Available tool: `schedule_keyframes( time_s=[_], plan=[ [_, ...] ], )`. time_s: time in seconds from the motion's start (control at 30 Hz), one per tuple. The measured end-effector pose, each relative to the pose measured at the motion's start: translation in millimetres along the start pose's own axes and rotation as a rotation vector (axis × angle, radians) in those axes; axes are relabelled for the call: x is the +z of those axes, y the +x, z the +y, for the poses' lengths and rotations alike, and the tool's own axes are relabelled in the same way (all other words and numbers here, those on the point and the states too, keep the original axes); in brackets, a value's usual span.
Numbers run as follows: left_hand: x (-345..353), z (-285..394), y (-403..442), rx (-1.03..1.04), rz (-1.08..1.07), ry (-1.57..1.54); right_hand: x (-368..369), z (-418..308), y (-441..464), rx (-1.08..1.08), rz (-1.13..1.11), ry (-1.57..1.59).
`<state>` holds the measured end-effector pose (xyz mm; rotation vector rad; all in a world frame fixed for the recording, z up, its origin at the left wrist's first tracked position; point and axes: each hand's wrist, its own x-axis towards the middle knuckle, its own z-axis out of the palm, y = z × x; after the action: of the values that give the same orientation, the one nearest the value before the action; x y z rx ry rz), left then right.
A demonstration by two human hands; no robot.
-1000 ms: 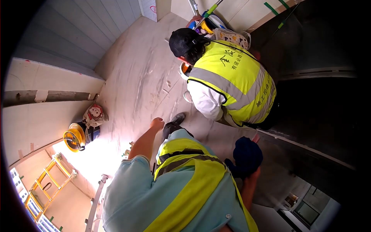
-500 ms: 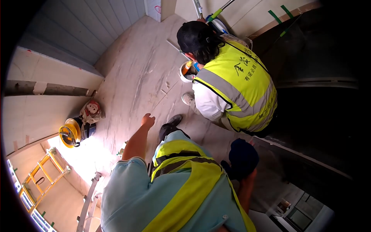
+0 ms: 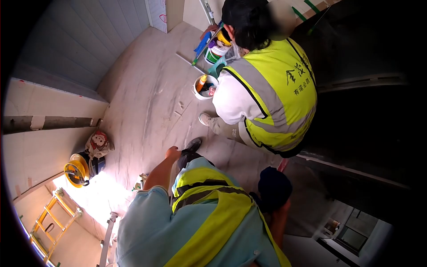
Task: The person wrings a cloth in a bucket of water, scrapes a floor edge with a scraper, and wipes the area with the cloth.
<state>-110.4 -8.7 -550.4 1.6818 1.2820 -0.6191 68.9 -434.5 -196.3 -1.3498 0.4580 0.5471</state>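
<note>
My left hand (image 3: 172, 152) hangs beside my dark-clad knee, near my dark shoe (image 3: 194, 144). Its fingers are loosely bent and somewhat apart, with nothing visible in them. On the other side, my right hand (image 3: 283, 207) is closed on a dark blue cloth item (image 3: 274, 189), which hides most of the fingers. A pinkish strip (image 3: 283, 165) shows just beyond the cloth.
A crouching co-worker in a yellow vest (image 3: 278, 98) reaches to a white bucket (image 3: 205, 87) holding tools. Behind it are another bucket (image 3: 215, 54) and poles. A yellow reel (image 3: 76, 170), printed bag (image 3: 98, 144) and yellow ladder (image 3: 55, 217) are at left.
The view has shifted, and the co-worker appears higher, leaning over the buckets, which now show more fully. My left hand has come closer to my knee. The blue cloth remains in my right hand.
</note>
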Motion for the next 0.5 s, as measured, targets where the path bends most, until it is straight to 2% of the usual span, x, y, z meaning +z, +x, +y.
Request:
schedule_keyframes(
  time_s=[0.17,0.27,0.5],
  plan=[
    [0.6,-18.3,0.2,0.035,-0.025,0.077,-16.2,12.8,-18.1,-0.044,0.062,-0.053],
    [2.1,-19.5,3.1,0.054,0.009,0.085,-35.8,25.8,-27.4,-0.002,0.103,0.115],
    [-18.4,-15.9,9.5,0.118,0.046,0.04,-2.7,44.9,-54.9,-0.052,0.141,0.005]
  ],
)
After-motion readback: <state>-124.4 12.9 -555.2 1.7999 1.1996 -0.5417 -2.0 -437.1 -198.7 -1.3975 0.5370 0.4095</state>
